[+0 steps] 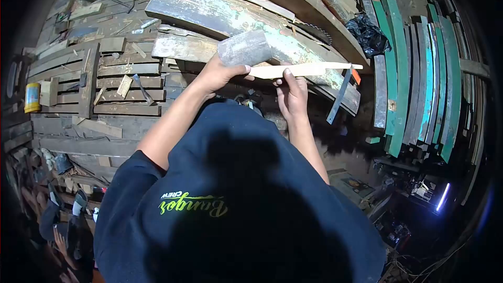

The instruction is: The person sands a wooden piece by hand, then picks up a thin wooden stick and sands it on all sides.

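Observation:
A slim, pale, shaped piece of wood (313, 68) lies level in front of my chest, tapering toward its right end. My left hand (226, 75) is closed at its left end, thumb along the wood. A grey sheet that looks like sandpaper (243, 48) sticks up from the same hand, its lower edge at my fingers. My right hand (294, 97) supports the wood near its middle, thumb on top and fingers curled below. Behind the wood lies a thick plank (209, 13) with worn, flaking paint.
A dark metal strip (339, 97) with an orange end hangs by the plank's right end. A black plastic bag (368, 34) lies beyond. Green boards (395, 73) stand at right. A yellow can (32, 97) and chisel-like tool (141, 88) are left. Another person's hand (60, 241) shows lower left.

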The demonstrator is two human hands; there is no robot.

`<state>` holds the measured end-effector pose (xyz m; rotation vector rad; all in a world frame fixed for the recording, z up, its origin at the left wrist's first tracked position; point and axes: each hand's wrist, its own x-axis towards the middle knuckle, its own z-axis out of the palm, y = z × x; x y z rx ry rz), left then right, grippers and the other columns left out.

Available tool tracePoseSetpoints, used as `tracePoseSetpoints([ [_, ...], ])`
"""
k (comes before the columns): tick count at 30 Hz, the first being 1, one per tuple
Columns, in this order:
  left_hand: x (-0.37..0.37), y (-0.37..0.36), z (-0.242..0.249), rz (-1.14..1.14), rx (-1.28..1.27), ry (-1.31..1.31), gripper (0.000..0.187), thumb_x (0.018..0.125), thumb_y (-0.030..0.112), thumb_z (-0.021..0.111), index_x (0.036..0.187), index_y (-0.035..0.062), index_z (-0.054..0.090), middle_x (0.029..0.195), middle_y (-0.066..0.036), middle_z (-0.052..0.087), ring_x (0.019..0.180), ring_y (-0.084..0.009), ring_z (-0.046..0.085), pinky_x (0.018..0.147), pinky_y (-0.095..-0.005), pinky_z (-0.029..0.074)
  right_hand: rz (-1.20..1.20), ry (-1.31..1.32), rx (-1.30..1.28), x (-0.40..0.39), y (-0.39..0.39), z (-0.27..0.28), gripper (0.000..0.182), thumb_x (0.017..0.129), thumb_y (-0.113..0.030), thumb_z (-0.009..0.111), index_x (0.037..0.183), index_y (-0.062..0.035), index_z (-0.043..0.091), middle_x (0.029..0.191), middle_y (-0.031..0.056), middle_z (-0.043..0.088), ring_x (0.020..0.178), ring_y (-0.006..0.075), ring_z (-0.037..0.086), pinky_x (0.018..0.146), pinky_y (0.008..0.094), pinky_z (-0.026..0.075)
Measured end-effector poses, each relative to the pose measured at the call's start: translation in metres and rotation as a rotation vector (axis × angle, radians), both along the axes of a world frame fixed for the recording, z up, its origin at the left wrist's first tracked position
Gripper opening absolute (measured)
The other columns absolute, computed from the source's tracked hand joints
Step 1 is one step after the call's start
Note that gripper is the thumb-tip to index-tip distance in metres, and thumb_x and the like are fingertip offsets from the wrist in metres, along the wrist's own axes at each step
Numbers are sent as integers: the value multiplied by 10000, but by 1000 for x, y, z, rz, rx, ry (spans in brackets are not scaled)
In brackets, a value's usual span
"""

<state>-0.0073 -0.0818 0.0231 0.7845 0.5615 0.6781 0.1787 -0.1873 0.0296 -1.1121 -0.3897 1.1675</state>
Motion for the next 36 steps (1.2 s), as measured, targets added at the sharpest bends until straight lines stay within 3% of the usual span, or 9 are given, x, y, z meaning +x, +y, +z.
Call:
tracePoseSetpoints([
  [9,-2,1,0,24,-4,-13,559,806,-36,690,1319,-34,469,1170,-138,610,1002,-230,639,811,-357,599,-65,-77,-11,19,-1,4,343,953,-219,615,1210,5,586,947,10,585,799,100,496,716,256,420],
  [18,-6,4,0,31,-28,120,541,797,-38,666,1305,-26,480,1157,-110,606,976,-197,630,792,-343,594,-161,-107,66,53,-6,8,278,970,-183,582,1175,4,600,1047,43,627,905,107,560,748,253,437],
  [21,-5,4,-2,48,-63,75,598,781,-4,716,1324,-27,466,1125,-106,622,994,-203,627,829,-337,568,-166,-128,108,64,-8,10,272,969,-192,583,1156,5,602,1060,48,630,934,120,572,802,269,449],
  [25,-4,6,-8,43,-33,30,569,799,-30,680,1322,-30,457,1107,-119,625,960,-214,642,772,-350,599,-278,-104,143,74,-10,12,189,972,-178,581,1068,-17,605,1027,42,623,910,128,577,838,296,476],
  [28,-4,5,-7,40,-28,60,538,813,-27,668,1312,-31,466,1107,-124,626,966,-217,641,776,-352,597,-327,-69,163,89,-12,9,119,964,-145,592,1019,-40,589,919,21,584,804,109,541,727,255,469],
  [36,-4,3,-7,33,-63,60,526,818,-9,681,1303,-35,477,1122,-124,625,993,-222,638,780,-350,596,-409,-79,210,101,-16,20,162,979,-167,564,1073,-36,584,936,13,599,737,91,509,666,235,445],
])
